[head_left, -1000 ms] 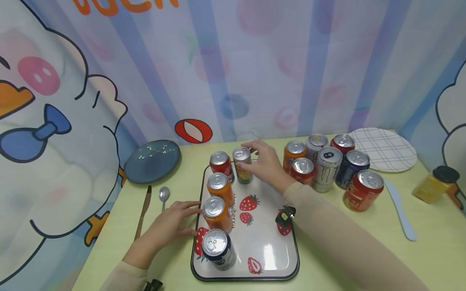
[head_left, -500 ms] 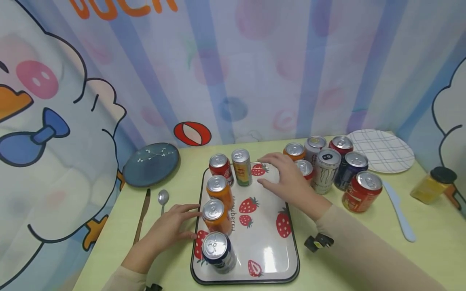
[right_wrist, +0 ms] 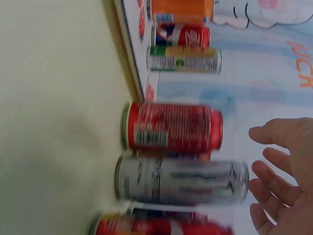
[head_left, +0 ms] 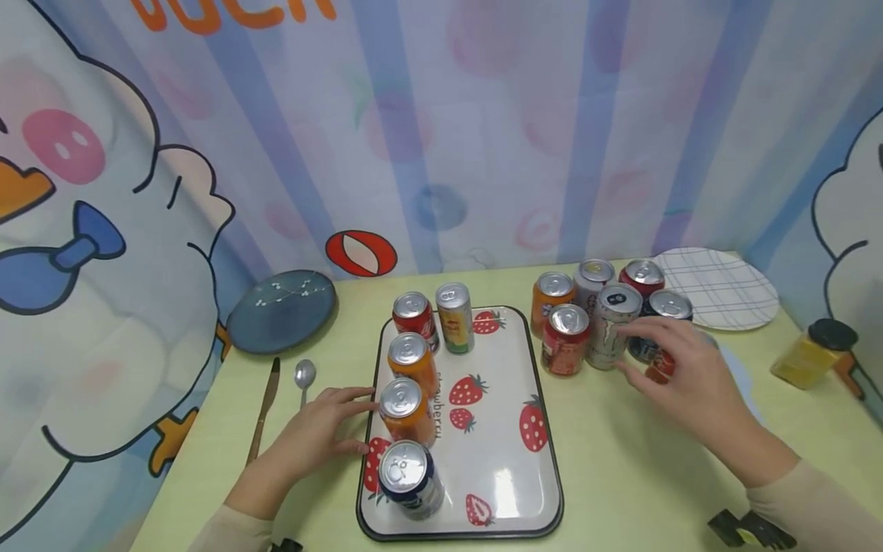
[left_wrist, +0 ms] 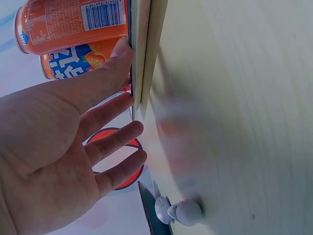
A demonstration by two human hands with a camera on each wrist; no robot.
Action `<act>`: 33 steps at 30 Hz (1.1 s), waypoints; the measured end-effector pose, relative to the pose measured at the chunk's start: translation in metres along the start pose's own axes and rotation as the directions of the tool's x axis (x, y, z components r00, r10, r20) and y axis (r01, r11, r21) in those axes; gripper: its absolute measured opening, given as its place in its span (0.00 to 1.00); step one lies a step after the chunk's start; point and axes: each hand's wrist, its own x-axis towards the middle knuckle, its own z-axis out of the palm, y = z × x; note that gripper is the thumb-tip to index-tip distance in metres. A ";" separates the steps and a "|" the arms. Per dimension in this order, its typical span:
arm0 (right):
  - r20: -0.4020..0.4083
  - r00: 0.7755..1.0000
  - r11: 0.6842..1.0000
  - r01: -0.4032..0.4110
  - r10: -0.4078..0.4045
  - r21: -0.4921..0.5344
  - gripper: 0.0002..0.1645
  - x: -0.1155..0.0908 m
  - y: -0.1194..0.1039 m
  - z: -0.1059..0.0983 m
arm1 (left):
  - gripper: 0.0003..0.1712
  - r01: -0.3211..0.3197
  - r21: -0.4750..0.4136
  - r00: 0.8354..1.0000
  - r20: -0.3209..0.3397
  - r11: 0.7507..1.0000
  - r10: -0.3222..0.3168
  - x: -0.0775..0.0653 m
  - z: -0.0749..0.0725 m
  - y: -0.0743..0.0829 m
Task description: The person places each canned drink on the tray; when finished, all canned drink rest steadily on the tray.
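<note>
Silver and upright, the tall can [head_left: 610,337] stands right off the fingertips of my right hand [head_left: 679,376], and it's crowded in there! One red can [head_left: 566,345] sits just beside it on the left, an orange can [head_left: 550,290] is tucked behind that, and another red can [head_left: 661,366] peeks out half hidden behind my fingers. A sloppy grip could clip a neighbour and send it over; my knuckles look the likeliest culprits, being so near that second red one. Pushing high on something this narrow could tip it too, I'd judge, if thumb and fingers don't meet it evenly.

Over on the other side, my left hand [head_left: 313,433] is at the left edge of the tray [head_left: 497,383], looking to touch the rim. A bump there could jog the five cans standing on it, with the dark blue can [head_left: 414,483] nearest me.

So, positions: the tall can is on the tabletop [head_left: 593,475], right of the tray, to the left of my right hand and well apart from my left. Both hands are holding nothing; right thumb and fingers spread with a gap between, left fingers loosely stretched. Whether any right fingertip touches silver, I can't tell.
</note>
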 end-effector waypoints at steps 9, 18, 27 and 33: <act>0.041 0.986 0.984 -0.161 0.164 -0.074 0.39 -0.019 0.049 -0.031 | 0.37 0.019 -0.028 1.000 0.002 0.999 -0.019 0.000 0.000 0.000; 0.106 0.943 0.945 -0.300 0.315 -0.134 0.47 -0.030 0.071 -0.032 | 0.37 0.028 -0.034 1.000 0.013 0.999 -0.028 0.000 0.000 0.000; 0.125 0.906 0.914 -0.399 0.405 -0.070 0.45 -0.028 0.072 -0.033 | 0.36 -0.003 -0.026 1.000 -0.005 1.000 0.003 0.000 -0.002 0.000; 0.123 0.893 0.900 -0.435 0.433 -0.012 0.44 -0.027 0.061 -0.029 | 0.37 -0.008 -0.018 1.000 -0.001 1.000 0.008 0.000 -0.001 -0.001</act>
